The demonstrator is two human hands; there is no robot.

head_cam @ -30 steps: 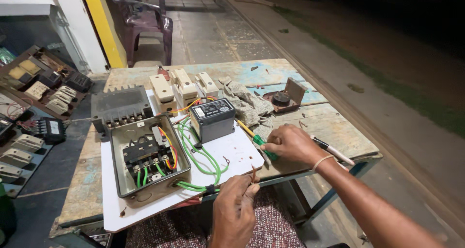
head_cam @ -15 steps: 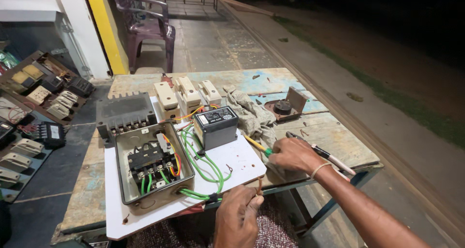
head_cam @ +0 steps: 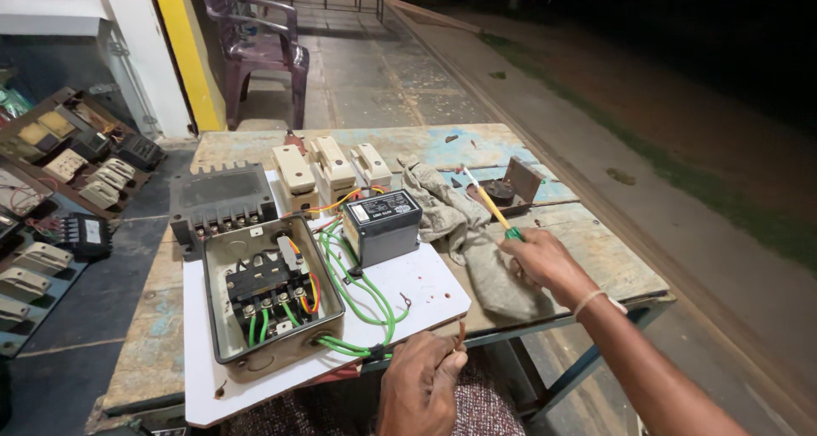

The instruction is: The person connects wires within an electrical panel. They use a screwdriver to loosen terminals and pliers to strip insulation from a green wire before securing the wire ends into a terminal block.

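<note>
I see right hand [head_cam: 545, 262] stretched out over grey cloth [head_cam: 477, 249] on counter [head_cam: 596, 257], arm angled in from lower right, fingers closed round yellow-and-green screwdriver [head_cam: 492, 205], tip tilted up and away. Left hand [head_cam: 421, 383] low at counter's near edge, knuckles up, fingers pinching wire end [head_cam: 460, 334] just beside green wires [head_cam: 362, 304]. Wires run from open metal box [head_cam: 271, 296] on white board [head_cam: 425, 287].

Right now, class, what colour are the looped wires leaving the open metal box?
Green looped wires, clearest in the head view.
</note>
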